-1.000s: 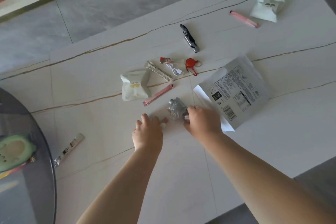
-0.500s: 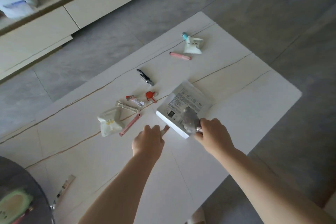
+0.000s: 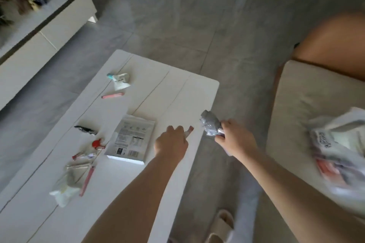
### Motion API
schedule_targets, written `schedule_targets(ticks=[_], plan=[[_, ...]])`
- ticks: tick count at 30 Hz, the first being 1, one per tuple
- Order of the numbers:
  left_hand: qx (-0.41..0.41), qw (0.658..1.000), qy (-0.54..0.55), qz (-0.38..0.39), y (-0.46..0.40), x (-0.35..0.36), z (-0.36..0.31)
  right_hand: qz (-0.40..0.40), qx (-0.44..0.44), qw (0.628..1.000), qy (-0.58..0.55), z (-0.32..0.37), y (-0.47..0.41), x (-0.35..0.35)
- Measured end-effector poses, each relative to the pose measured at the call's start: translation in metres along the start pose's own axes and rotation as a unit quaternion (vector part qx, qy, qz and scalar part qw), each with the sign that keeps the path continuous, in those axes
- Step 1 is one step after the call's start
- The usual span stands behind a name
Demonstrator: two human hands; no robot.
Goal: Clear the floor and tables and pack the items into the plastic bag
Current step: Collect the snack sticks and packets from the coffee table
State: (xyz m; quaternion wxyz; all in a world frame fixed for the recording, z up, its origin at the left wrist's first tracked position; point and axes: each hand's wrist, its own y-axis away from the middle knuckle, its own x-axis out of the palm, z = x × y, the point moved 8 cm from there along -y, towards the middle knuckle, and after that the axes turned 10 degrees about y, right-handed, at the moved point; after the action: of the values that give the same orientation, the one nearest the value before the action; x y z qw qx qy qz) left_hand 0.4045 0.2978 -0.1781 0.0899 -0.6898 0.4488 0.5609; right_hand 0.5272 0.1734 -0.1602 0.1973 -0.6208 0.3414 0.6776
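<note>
Head view showed the job only partly done: the plastic bag (image 3: 335,144) lay on the sofa cushion (image 3: 292,108) with some items apparently inside, while a flat printed packet (image 3: 131,140), a pink stick (image 3: 112,95), a red clip (image 3: 97,143) and crumpled white wrappers (image 3: 65,193) were scattered on the tabletop (image 3: 177,89). The right hand (image 3: 235,140) curled its fingers (image 3: 220,140) round a crumpled silver wrapper (image 3: 210,125), held off the table's edge, well short of the bag. The left hand (image 3: 171,144) pinched a small pink-tipped item (image 3: 189,130), too blurred to name.
</note>
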Motion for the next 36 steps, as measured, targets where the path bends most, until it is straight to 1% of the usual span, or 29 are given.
schedule_targets(ticks=[3,7,13,15,19,22,26,29,31,33,36], plan=[[0.039,0.999,-0.018,0.006,-0.006,0.003,-0.055,0.01,0.057,0.998,-0.023,-0.059,0.011,-0.003],[0.082,0.996,-0.027,0.025,-0.013,0.018,-0.129,0.013,0.134,0.987,-0.088,-0.138,0.03,-0.004],[0.14,0.987,-0.007,0.073,-0.015,0.05,-0.271,0.006,0.213,0.965,-0.152,-0.265,0.064,-0.017],[0.176,0.981,0.0,0.081,-0.014,0.061,-0.326,0.0,0.255,0.949,-0.188,-0.311,0.08,-0.024],[0.239,0.966,0.015,0.099,-0.003,0.083,-0.432,-0.029,0.357,0.901,-0.244,-0.393,0.115,-0.029],[0.275,0.953,0.014,0.129,0.004,0.106,-0.493,-0.025,0.444,0.845,-0.297,-0.445,0.139,-0.02],[0.33,0.931,0.012,0.154,0.008,0.135,-0.55,-0.029,0.517,0.774,-0.365,-0.493,0.158,0.001],[0.375,0.913,0.005,0.163,0.003,0.159,-0.577,-0.031,0.553,0.743,-0.375,-0.513,0.164,0.017],[0.381,0.908,0.003,0.173,-0.006,0.178,-0.589,-0.032,0.568,0.733,-0.373,-0.52,0.164,0.028],[0.397,0.901,-0.012,0.176,-0.012,0.195,-0.6,-0.024,0.575,0.731,-0.367,-0.523,0.162,0.038],[0.401,0.894,-0.051,0.192,-0.016,0.22,-0.609,0.011,0.573,0.751,-0.329,-0.522,0.153,0.048]])
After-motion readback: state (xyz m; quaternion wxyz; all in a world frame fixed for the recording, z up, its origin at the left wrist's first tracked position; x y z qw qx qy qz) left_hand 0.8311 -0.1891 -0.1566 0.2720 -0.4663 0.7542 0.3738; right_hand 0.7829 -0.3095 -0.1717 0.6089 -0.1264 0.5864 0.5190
